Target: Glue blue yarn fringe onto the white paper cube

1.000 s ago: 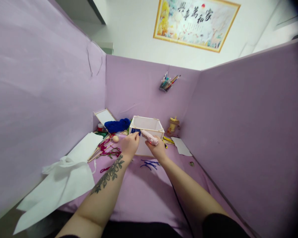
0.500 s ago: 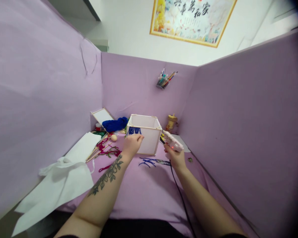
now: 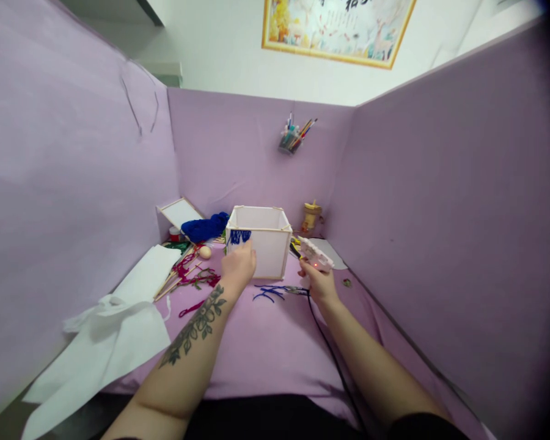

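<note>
The left hand point(image 3: 238, 266) is pressing its curled fingers against the blue fringe point(image 3: 239, 236) on the white box point(image 3: 266, 239), which is standing near the table's point(image 3: 266, 342) far edge. Right of the box, the right hand point(image 3: 318, 282) is gripping a pink glue gun point(image 3: 315, 254).

Soft even light, warped dark edges

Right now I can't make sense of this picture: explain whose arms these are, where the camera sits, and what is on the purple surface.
The camera is worn on a person's head and looks down at their own two bare arms. The left hand rests against a white box with blue yarn fringe at its top edge. The right hand grips a pink glue gun beside the box; its black cord trails back toward the person. On the purple table lie blue yarn scraps, red yarn and white paper.
</note>
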{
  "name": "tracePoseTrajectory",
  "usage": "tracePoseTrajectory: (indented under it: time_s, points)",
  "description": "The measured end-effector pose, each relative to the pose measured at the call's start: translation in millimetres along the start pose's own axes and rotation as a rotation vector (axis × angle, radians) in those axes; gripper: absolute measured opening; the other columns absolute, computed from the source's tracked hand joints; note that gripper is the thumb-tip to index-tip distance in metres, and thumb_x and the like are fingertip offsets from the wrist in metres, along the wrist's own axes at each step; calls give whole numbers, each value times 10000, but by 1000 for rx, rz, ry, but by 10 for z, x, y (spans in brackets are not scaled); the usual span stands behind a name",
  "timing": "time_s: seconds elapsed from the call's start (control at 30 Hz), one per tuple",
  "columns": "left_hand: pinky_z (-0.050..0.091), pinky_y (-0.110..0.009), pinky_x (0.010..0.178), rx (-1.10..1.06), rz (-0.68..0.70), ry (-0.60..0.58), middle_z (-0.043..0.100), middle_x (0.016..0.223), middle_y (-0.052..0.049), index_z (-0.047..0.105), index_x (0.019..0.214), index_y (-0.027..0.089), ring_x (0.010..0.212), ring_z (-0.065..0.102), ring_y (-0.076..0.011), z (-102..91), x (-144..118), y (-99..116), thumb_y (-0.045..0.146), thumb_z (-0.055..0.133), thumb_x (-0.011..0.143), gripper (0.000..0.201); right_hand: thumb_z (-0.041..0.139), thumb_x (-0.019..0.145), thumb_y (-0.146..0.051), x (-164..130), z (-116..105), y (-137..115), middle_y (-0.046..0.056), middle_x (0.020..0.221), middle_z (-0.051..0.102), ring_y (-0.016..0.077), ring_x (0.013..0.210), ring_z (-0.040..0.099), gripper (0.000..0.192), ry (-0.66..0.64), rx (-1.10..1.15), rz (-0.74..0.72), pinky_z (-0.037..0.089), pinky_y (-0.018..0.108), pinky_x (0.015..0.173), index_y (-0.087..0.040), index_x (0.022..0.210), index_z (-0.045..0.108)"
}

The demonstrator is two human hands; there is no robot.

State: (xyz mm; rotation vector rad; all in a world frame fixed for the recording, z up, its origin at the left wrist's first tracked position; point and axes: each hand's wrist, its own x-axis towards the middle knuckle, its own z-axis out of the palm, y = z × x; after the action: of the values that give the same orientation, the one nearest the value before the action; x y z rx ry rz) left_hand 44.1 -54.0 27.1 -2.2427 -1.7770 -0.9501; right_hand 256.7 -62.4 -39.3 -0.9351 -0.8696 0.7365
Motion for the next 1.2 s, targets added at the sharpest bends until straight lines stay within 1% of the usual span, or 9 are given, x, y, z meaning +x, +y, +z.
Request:
tracePoseTrajectory:
  time_s: [0.1, 0.17, 0.27, 0.4, 0.57, 0.8, 0.9, 1.0, 1.2]
  points:
    - [453, -313, 681, 75, -72, 12, 718, 852, -154, 715, 896, 129, 783, 674, -249, -66, -26, 38, 350, 376, 956, 409, 783, 591, -339, -27, 9, -5, -15, 690, 627, 93, 512, 520, 322, -9, -2, 22, 482, 242, 497, -157, 823, 654]
    - [440, -312, 660, 70, -79, 11, 712, 828, -140, 704, 839, 145, 775, 668, -250, -72, -26, 39, 386, 391, 951, 411, 786, 582, -340, -32, 11, -10, -18, 674, 622, 93, 505, 520, 323, -10, 5, 34, 475, 240, 491, -156, 813, 656]
    - [433, -299, 674, 3, 13, -38, 708, 894, -112, 690, 866, 168, 825, 657, -233, -29, -6, 15, 358, 471, 919, 295, 791, 563, -338, -30, 15, -24, -18, 674, 622, 91, 496, 519, 331, 1, 14, 34, 465, 236, 478, -158, 806, 655]
    - [425, -277, 699, -89, 194, -204, 688, 965, -84, 680, 802, 185, 819, 634, -191, 46, 0, 23, 272, 553, 850, 162, 794, 549, -318, -29, 32, -57, -24, 673, 616, 83, 488, 509, 316, 8, 33, 45, 465, 236, 481, -160, 782, 650]
    - [386, -262, 640, -101, 247, -381, 688, 795, -53, 678, 788, 202, 754, 611, -186, 105, -31, 75, 224, 543, 834, 144, 782, 550, -306, -34, 47, -93, -18, 693, 618, 87, 508, 503, 309, 3, 13, 60, 478, 242, 488, -161, 783, 639]
    - [357, -245, 610, -101, 338, -606, 693, 801, -24, 684, 843, 202, 743, 599, -172, 195, -5, -3, 252, 603, 805, 102, 788, 550, -303, -37, 39, -73, -18, 698, 615, 96, 542, 515, 319, -6, 18, 53, 485, 234, 495, -163, 798, 644]
    - [373, -252, 625, -72, 342, -698, 715, 838, -24, 707, 973, 229, 751, 614, -179, 257, -16, -15, 199, 618, 772, 222, 790, 555, -302, -34, 37, -63, -17, 702, 613, 102, 554, 522, 313, -12, 19, 53, 485, 237, 499, -167, 801, 653]
    - [403, -269, 662, -9, 323, -684, 731, 921, -65, 723, 1011, 237, 824, 638, -210, 345, -42, -10, 204, 574, 805, 256, 793, 552, -302, -41, 42, -73, -13, 707, 616, 110, 566, 526, 316, -9, 10, 54, 479, 241, 501, -168, 806, 659]
    - [451, -319, 739, 43, 324, -535, 710, 954, -135, 725, 963, 183, 887, 649, -254, 547, -120, 15, 314, 433, 914, 324, 759, 585, -293, -82, 54, -134, -23, 651, 605, 106, 516, 507, 249, -55, -57, 24, 441, 243, 493, -169, 764, 638]
